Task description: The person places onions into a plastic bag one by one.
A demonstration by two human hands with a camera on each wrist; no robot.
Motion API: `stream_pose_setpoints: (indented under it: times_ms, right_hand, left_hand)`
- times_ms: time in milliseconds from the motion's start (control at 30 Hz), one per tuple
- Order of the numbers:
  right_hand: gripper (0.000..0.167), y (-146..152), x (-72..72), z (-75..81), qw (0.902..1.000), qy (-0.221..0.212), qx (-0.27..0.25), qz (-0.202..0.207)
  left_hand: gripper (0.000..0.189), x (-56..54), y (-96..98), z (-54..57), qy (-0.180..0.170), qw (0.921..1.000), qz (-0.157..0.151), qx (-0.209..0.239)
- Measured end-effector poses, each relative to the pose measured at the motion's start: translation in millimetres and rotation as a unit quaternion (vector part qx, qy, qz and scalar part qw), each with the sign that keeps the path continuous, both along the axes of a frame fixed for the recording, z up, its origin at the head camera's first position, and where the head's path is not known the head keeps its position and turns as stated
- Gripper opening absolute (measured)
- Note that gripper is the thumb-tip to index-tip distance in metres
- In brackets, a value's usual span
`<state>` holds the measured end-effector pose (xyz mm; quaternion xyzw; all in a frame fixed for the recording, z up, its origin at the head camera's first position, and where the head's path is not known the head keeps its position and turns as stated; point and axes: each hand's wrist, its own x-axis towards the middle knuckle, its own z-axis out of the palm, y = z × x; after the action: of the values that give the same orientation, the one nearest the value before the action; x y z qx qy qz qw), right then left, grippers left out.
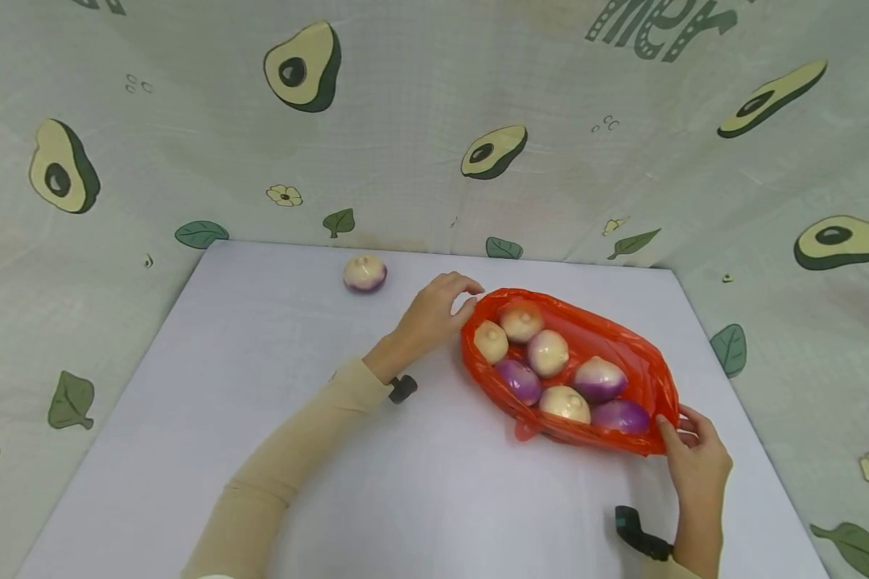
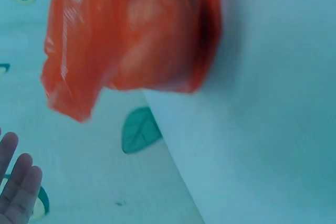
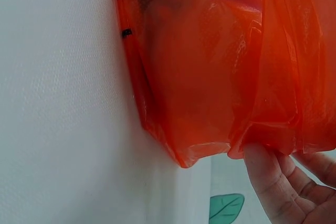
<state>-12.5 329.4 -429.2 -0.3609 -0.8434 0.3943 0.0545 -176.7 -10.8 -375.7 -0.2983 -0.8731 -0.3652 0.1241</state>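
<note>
A red plastic bag [image 1: 644,358] lies wide-mouthed on the right half of the table, with several purple-and-white onions [image 1: 548,354] inside. At the bag's right end my right hand [image 1: 698,454] pinches the rim; the right wrist view shows the thumb [image 3: 262,174] against the red plastic. Beside the bag's left end is my left hand [image 1: 438,310], thumb and fingers parted. The left wrist view shows its fingers [image 2: 23,190] straight and apart from the plastic. A single onion [image 1: 365,273] sits near the table's back edge, left of the left hand.
The white table [image 1: 434,498] carries the bag and the lone onion. Behind and beside it hangs a pale cloth [image 1: 405,96] printed with avocados and leaves. A dark wrist camera [image 1: 640,535] sits on the right wrist, another wrist camera [image 1: 403,389] on the left.
</note>
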Motion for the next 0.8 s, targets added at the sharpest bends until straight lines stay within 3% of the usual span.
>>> stream_pose_setpoints:
  times_ms: [433, 633, 800]
  right_hand:
    - [0.061, 0, 0.7, -1.1, 1.0, 0.004, 0.0, -0.001]
    - [0.061, 0, 0.5, -1.2, 1.0, 0.006, 0.0, -0.003]
    - [0.06, 1, 0.2, -1.8, 1.0, 0.005, 0.001, -0.001]
  left_hand:
    - [0.029, -42.7, -65.6, -31.2, 0.028, 0.9939, 0.103, -0.026]
    - [0.033, -55.9, -94.1, -46.4, 0.036, 0.9834, 0.172, -0.044]
    - [0.036, -62.6, -113.7, -54.3, 0.018, 0.9744, 0.217, -0.057]
